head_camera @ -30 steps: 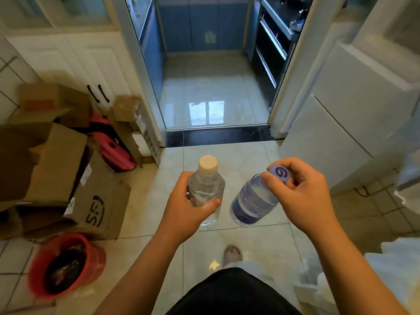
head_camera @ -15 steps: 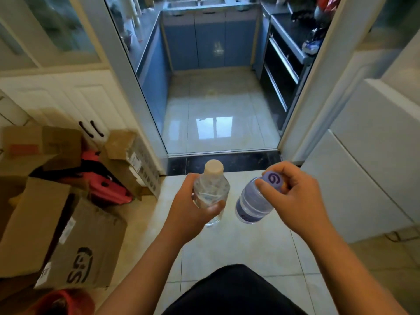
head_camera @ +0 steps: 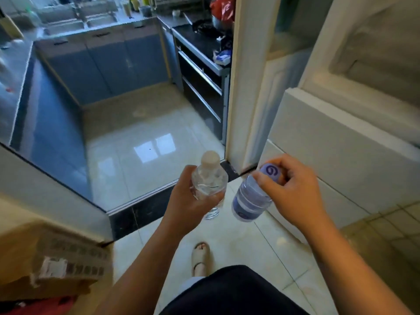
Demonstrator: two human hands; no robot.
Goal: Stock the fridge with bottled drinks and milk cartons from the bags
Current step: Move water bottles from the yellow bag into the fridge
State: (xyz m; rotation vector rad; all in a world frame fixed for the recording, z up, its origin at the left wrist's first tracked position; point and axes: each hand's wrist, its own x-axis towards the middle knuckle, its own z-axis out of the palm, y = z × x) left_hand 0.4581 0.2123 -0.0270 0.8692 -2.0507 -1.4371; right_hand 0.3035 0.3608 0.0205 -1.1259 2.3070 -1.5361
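Glossy cream tile floor (head_camera: 145, 155), with a doorway into a kitchen with flat blue cabinets (head_camera: 102, 64). White slab-fronted unit (head_camera: 341, 142) at right, probably the fridge, can't confirm. Blurred cardboard box (head_camera: 56, 258) lower left.

Step looks like the carry: both bottles are in the air over the floor, not stocked yet.

Left hand (head_camera: 188, 205): fingers wrapped round the body of a clear bottle (head_camera: 210, 180), pale cap, upright. Right hand (head_camera: 295, 192): fingers pinch the purple cap of a blue-labelled bottle (head_camera: 248, 201), ribbed, hanging tilted.

Thin plastic, likely flexes. Next move probably needs one hand freed for the door.
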